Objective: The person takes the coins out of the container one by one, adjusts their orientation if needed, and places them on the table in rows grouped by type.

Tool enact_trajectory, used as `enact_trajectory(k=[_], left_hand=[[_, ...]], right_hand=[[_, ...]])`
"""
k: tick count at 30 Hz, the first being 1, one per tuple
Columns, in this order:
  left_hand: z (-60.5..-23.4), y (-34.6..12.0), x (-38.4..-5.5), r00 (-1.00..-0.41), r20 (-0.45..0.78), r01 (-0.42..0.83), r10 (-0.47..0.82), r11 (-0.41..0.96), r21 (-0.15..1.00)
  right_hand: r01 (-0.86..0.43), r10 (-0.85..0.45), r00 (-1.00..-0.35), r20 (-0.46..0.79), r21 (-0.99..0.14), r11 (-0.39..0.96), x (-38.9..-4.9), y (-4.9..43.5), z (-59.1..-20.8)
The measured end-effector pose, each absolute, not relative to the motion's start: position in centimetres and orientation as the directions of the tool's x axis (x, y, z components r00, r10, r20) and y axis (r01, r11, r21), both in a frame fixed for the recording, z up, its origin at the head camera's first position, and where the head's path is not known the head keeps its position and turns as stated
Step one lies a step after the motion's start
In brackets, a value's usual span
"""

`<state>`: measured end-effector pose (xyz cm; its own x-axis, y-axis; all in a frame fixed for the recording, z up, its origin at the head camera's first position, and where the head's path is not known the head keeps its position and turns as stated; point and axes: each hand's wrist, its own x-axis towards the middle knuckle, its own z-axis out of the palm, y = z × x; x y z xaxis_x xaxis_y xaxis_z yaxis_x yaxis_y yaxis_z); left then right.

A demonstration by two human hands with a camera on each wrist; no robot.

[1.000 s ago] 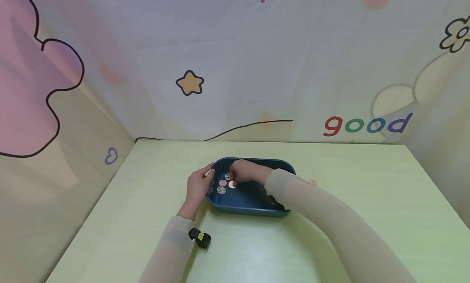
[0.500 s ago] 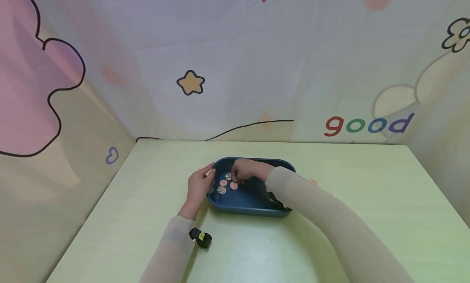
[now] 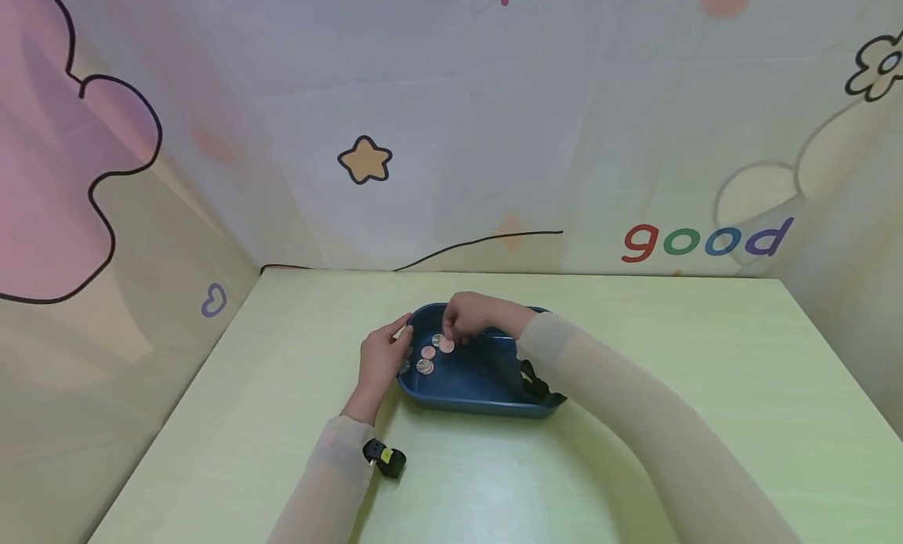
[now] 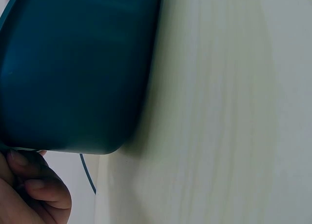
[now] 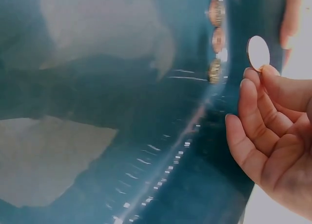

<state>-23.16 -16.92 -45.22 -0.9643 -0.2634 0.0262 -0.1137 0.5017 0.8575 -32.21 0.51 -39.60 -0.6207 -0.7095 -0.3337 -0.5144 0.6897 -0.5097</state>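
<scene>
A dark blue tray (image 3: pixel 473 383) with rounded corners lies on the table. At its left end my left hand (image 3: pixel 381 360) grips the rim; in the left wrist view curled fingers (image 4: pixel 46 190) sit against the tray's end wall. My right hand (image 3: pixel 467 317) is over the tray's far left part. Between thumb and fingertips it pinches a round coin (image 5: pixel 259 53), held up on edge in the right wrist view. Several coins lie in the tray's left part, among them a coppery coin (image 3: pixel 428 352) and a silvery coin (image 3: pixel 425 366). Another silvery coin (image 3: pixel 436 340) is partly behind the held one.
The tray stands on a pale green table (image 3: pixel 282 356) before a printed cloth backdrop (image 3: pixel 451 136). A black wrist camera (image 3: pixel 384 458) is strapped to the left wrist. The right sleeve (image 3: pixel 621 379) crosses over the tray's right end and hides part of it.
My right hand has lifted a coin from the tray floor and moved slightly toward the far rim. The left hand stays on the rim. A coppery item right of the tray is now hidden.
</scene>
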Motion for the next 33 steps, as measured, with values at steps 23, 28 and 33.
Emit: enact_trajectory(k=[23,28,33], left_hand=[[-44.8,-16.5,-23.0,-0.961,0.025,-0.132,-0.276,0.534,0.835],[-44.9,-16.6,-23.0,-0.962,0.023,-0.128,-0.271,0.527,0.84],[-44.9,-16.6,-23.0,-0.963,0.026,-0.126,-0.269,0.532,0.838]], right_hand=[[-0.478,-0.671,-0.712,-0.208,-0.555,0.68,-29.0,4.9,-33.5],[-0.457,-0.654,-0.732,-0.192,-0.573,0.68,-28.3,6.6,-33.4],[-0.434,-0.641,-0.746,-0.178,-0.601,0.671,-27.8,8.6,-33.4]])
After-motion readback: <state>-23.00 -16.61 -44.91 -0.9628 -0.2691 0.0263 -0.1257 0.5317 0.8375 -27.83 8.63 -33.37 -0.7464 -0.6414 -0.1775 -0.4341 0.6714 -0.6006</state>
